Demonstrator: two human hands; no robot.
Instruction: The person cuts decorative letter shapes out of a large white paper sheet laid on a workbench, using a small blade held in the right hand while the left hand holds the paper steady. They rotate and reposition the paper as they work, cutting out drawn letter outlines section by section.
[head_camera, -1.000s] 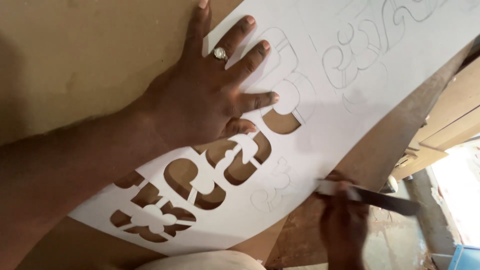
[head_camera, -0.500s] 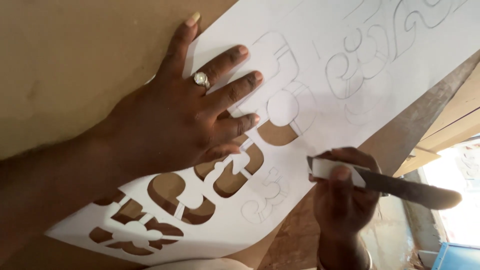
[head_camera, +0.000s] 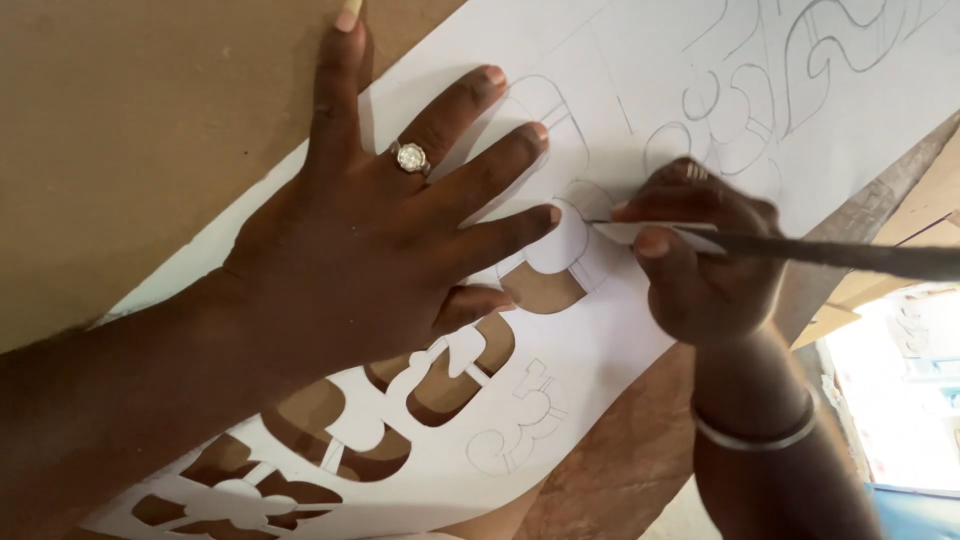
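A large white paper sheet (head_camera: 640, 80) with pencilled curved shapes lies across a brown board (head_camera: 130, 120). Several shapes along its lower part are cut out, so the brown shows through. My left hand (head_camera: 370, 250), a ring on one finger, presses flat on the sheet with fingers spread. My right hand (head_camera: 700, 260), a metal bangle on its wrist, grips a long thin cutting blade (head_camera: 800, 248). The blade's tip touches the paper at a rounded outline just right of my left fingertips.
The board's edge runs diagonally at the lower right, with rough brown wood (head_camera: 620, 460) below it. Light wooden pieces (head_camera: 900, 270) and a bright area (head_camera: 900, 400) lie at the far right.
My right hand has come up from the lower right with the blade and set its tip on the paper by my left fingertips. My left hand stays pressed on the sheet.
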